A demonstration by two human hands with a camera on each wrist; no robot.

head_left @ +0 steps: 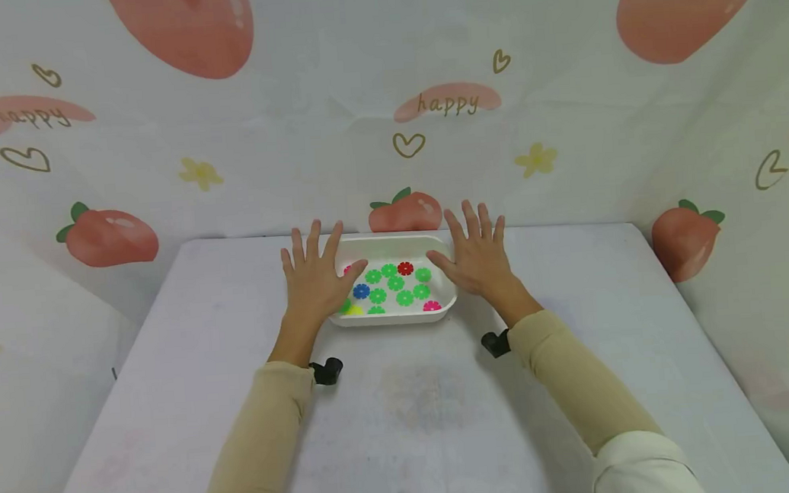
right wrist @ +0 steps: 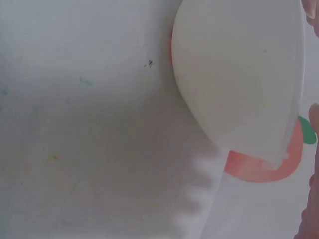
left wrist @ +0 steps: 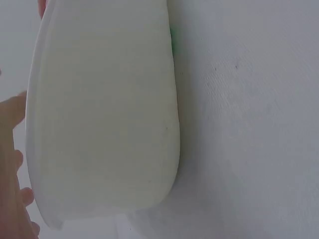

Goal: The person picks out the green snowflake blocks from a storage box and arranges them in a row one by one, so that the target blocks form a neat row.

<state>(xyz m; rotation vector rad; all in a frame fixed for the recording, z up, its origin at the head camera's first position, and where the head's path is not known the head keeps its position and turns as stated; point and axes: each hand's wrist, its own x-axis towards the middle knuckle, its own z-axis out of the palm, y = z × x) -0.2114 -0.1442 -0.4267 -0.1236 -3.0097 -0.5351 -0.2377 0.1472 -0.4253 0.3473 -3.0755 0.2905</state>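
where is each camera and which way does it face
Head: on the head, facing forward and down at a white tray; left hand, right hand and sleeves show.
Left wrist: on that wrist, facing the tray and tabletop; fingers at left edge.
Right wrist: on that wrist, facing the tray and a peach print; fingers at right edge.
Both wrist views share the tray's outer wall.

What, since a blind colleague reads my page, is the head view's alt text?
A person's left hand and right hand, both spread open, flank a white tray of mostly green notched discs; a pale table lies below.
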